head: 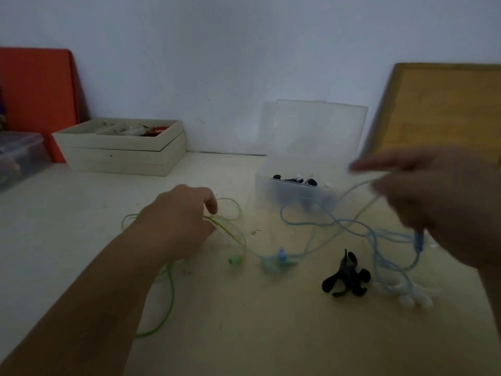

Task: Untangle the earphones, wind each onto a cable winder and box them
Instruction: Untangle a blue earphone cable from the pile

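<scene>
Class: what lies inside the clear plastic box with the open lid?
Small black and white pieces show inside the clear box; its frosted wall blurs whatever lies lower.

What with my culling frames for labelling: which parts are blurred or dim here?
Head view: dim, greyish light throughout; right hand and the blue cable it holds are motion-smeared; left hand, green cable and black winder look fairly sharp.

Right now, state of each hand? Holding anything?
Left hand: fingers curled, pinching the green earphone cable.
Right hand: blurred, but holds the blue earphone cable raised.
</scene>
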A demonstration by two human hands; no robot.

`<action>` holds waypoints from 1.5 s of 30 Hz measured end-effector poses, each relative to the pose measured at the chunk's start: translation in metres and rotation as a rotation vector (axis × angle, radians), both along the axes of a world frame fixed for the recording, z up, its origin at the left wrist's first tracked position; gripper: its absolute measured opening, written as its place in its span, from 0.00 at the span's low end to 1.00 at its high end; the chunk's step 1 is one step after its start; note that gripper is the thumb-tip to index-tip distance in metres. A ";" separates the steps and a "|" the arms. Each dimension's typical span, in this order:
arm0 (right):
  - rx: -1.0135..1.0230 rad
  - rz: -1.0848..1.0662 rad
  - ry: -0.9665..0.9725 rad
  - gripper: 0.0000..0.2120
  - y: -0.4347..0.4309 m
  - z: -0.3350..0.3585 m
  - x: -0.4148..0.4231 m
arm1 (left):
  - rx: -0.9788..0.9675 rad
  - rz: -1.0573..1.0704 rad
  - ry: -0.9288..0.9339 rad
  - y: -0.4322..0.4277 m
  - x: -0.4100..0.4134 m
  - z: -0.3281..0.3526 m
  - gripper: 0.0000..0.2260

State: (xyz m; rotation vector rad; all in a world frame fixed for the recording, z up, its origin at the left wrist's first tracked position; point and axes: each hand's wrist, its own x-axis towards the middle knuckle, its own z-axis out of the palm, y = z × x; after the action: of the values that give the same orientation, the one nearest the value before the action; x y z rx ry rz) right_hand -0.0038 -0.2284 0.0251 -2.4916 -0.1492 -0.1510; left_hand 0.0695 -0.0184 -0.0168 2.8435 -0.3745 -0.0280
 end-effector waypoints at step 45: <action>1.068 0.087 -0.341 0.15 -0.062 -0.001 -0.008 | -0.228 -0.352 -0.051 -0.064 -0.026 -0.022 0.07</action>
State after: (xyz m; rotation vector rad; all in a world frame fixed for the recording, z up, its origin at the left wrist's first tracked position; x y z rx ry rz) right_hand -0.0116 -0.2907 0.0240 -1.3802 -0.2383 -0.4761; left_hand 0.0433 -0.0821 -0.0389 2.5257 -0.8284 0.0173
